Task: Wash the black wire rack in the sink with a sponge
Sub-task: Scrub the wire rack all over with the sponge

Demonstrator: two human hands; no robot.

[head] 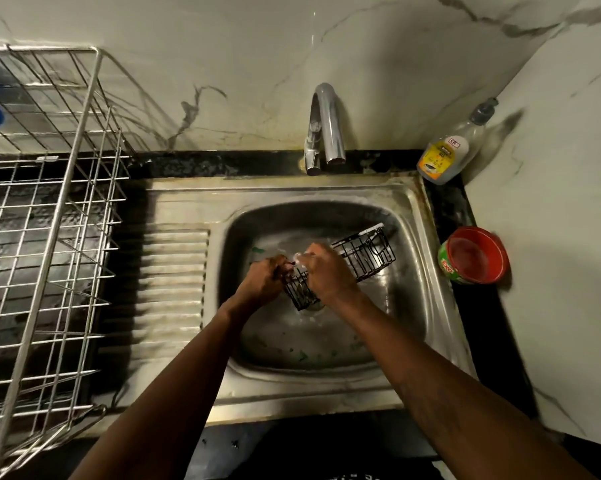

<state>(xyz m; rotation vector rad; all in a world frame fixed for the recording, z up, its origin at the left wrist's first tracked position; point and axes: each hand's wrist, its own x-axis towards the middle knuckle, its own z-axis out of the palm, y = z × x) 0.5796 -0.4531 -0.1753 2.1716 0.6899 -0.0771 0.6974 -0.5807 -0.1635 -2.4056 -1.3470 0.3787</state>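
The black wire rack (364,254) lies tilted across the steel sink (420,306), one end up toward the right wall of the basin. My left hand (264,280) grips its lower left end. My right hand (326,271) is closed over the rack's middle, with white foam at its fingertips; whatever it presses on the wires is hidden by the fingers. A green bit (257,250) shows in the basin behind my left hand.
A chrome tap (326,126) stands behind the basin. A dish-soap bottle (454,147) and a red tub (474,255) sit on the right ledge. A large metal wire drying rack (49,237) fills the counter on the left, beside the ribbed drainboard (174,289).
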